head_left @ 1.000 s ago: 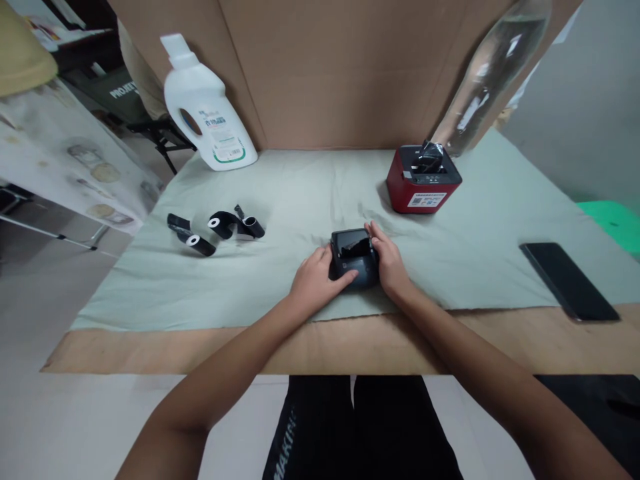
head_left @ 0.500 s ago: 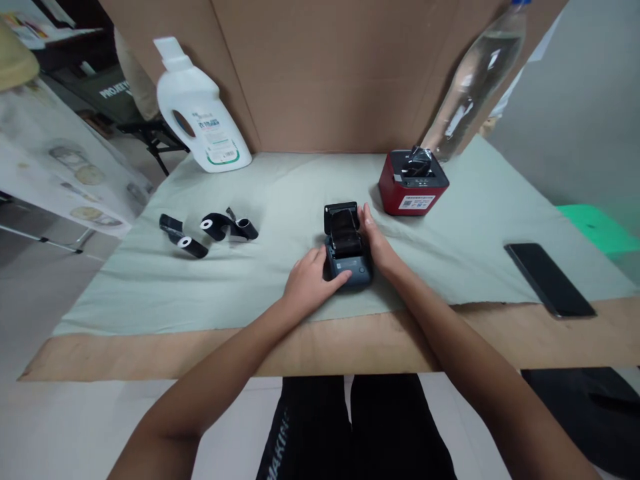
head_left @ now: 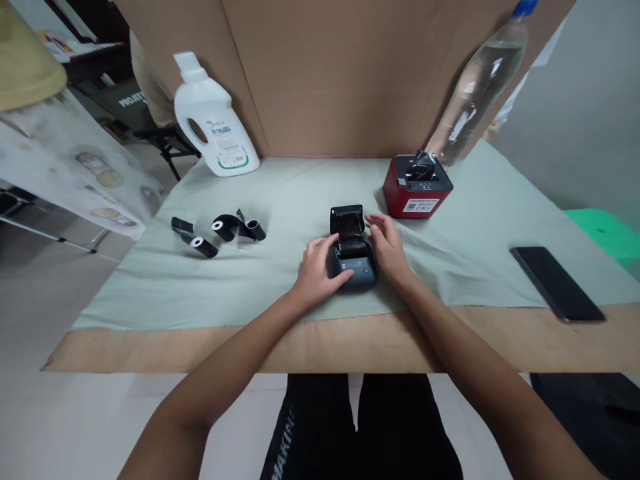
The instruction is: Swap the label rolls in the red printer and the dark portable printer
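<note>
A small dark portable printer [head_left: 359, 276] lies on the green cloth with its lid [head_left: 347, 211] flipped up at the back. Inside sits a black roll [head_left: 353, 249], with a black strip running up from it toward the lid. My left hand [head_left: 319, 270] grips the printer's left side, thumb across the front top and fingers along the edge. Close to the right of the lid is my right hand [head_left: 389, 250], its fingers slightly bent and apart with nothing visible in them; whether a fingertip touches the lid I cannot tell.
Several black ribbon rolls [head_left: 204, 247] lie to the left. A red box [head_left: 410, 200] with black film on top stands behind right. A white jug [head_left: 213, 123] and a clear bottle [head_left: 483, 87] lean against the cardboard [head_left: 340, 80]. A phone [head_left: 557, 283] rests at the right edge.
My right hand has drawn slightly away from the printer's right side, and its fingers have bent. My left fingers reach further up the side. The view has shifted a little.
</note>
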### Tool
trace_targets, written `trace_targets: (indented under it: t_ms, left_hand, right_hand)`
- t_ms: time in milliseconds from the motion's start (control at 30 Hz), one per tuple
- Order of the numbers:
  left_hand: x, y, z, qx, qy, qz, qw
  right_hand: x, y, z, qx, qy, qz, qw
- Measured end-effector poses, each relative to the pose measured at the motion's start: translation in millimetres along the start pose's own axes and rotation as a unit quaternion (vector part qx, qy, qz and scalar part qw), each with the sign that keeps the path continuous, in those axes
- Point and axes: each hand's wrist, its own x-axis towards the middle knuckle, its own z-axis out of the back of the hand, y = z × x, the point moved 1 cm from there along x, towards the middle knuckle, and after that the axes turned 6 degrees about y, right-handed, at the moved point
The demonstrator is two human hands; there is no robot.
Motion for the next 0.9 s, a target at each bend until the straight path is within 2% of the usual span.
trace_targets:
  t_ms: [233, 333, 467, 700, 800, 900]
  left_hand:
    - [-1, 4, -0.7, -0.027, -0.025, -0.139, 0.990]
    - [-1, 3, -0.4, -0.031, 0.000, -0.181, 0.983]
    - [-2, 4, -1.4, -0.057, 0.022, -0.221, 0.973]
    - [0, 8, -6.3, -0.147, 0.013, -0.202, 0.968]
    - [0, 10, -7.7, -0.159, 0.021, -0.191, 0.968]
    - [1, 12, -8.1, -0.171, 0.034, -0.184, 0.967]
  right_hand:
    - [5, 6, 14, -0.096, -0.009, 0.021, 0.995]
    - [8, 15, 20, -0.196, 0.053, 0.055, 0.978]
    - [10, 30, 19, -0.330, 0.171, 0.034, 0.928]
    - [20, 65, -4, -0.523, 0.282, -0.093, 0.799]
    - [24, 77, -12, -0.553, 0.302, -0.131, 0.766]
    - [27, 83, -14, -0.554, 0.329, -0.149, 0.751]
